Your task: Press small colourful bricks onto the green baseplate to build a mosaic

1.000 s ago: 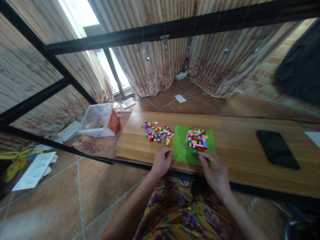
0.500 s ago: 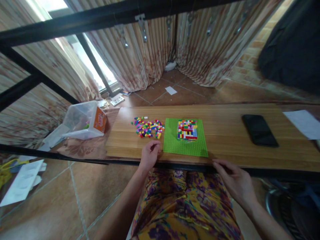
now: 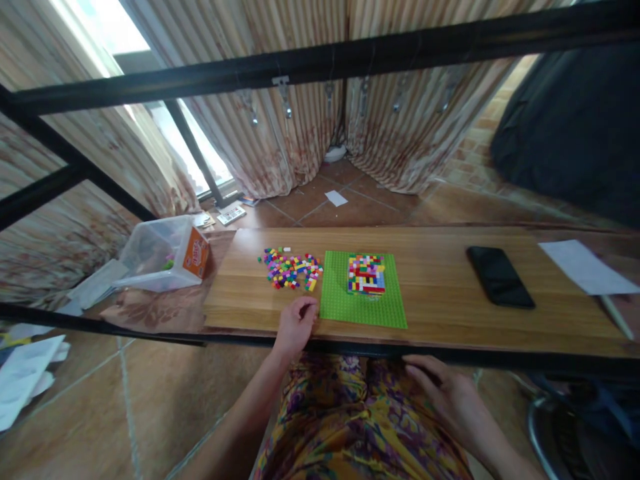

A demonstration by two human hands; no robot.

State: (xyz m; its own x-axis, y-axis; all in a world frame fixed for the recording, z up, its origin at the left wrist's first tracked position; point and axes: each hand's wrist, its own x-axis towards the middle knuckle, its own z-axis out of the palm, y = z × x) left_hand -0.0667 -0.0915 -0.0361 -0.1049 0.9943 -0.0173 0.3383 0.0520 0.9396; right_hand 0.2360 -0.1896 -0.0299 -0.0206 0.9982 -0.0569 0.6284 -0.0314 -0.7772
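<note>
My left hand [image 3: 296, 325] rests on the wooden board near its front edge, just left of the green baseplate [image 3: 365, 317]. Its fingers are curled together, and whatever they may hold is hidden. Beyond it lies a loose pile of small coloured toy bricks [image 3: 293, 269]. On the baseplate stands a square, multicoloured brick build [image 3: 367, 275], layered several bricks high, with no hand touching it. Below the board's front edge, over my lap, my right hand [image 3: 447, 390] is held with fingers loosely stretched and thumb apart; nothing shows in it.
A black phone [image 3: 500, 277] and white paper [image 3: 583, 265] lie to the right on the wooden board [image 3: 435, 287]. To the left stands a clear plastic box [image 3: 160, 257] with an orange label. A black metal bar [image 3: 320, 63] crosses above the far side.
My right hand has drawn back from the board's front edge toward my lap. My left hand stays by the baseplate's left side. The head view has shifted slightly; the bricks look unchanged.
</note>
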